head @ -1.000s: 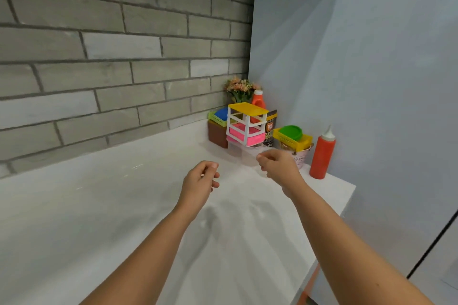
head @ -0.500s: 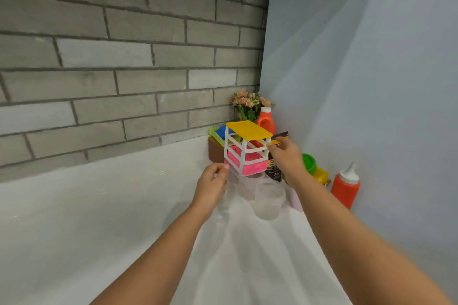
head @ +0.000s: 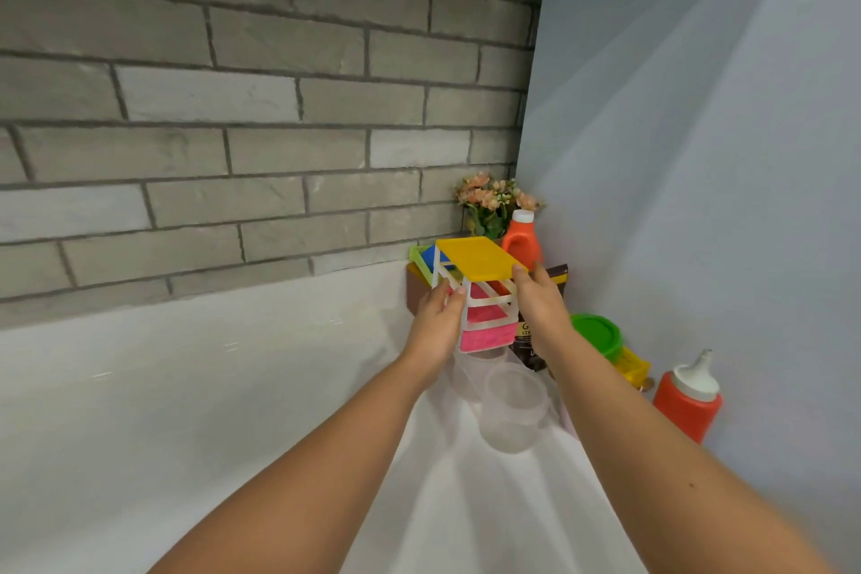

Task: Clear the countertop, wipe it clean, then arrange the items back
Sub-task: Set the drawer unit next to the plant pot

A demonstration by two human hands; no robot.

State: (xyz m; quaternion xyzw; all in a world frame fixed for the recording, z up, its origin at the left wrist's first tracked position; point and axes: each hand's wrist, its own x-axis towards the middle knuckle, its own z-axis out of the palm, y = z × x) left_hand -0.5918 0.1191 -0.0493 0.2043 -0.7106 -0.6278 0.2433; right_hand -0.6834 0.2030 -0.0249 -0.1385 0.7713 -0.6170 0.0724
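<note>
Tabletop (head: pixel 186 410): white and glossy, running back to a grey brick wall; the things stand crowded in its far right corner.
Clear cups (head: pixel 512 405): nearest of the cluster, just in front of and below the drawer rack.
Red squeeze bottle (head: pixel 687 401): upright by the blue wall on the right, apart from both arms.
Left grip (head: pixel 438 322): fingers curled round the front left post of the drawer rack (head: pixel 480 261).
Right grip (head: pixel 540 308): thumb on the right edge of the yellow top, fingers hidden behind the side; it holds the rack.
Rack position: in the corner, above the cups, with a dark pouch (head: pixel 529 347) against its right side; whether its base rests on anything cannot be told.
Rack direction: upright, long axis vertical, pink drawer fronts facing the person.
Handling: probably light, hollow plastic; it looks stiff, but the posts are thin. The drawers may slide out if it tips forward, so hold both side frames and keep it level.
Behind: a green lid (head: pixel 596 333), an orange bottle (head: pixel 522 242) and flowers (head: pixel 494 200).
</note>
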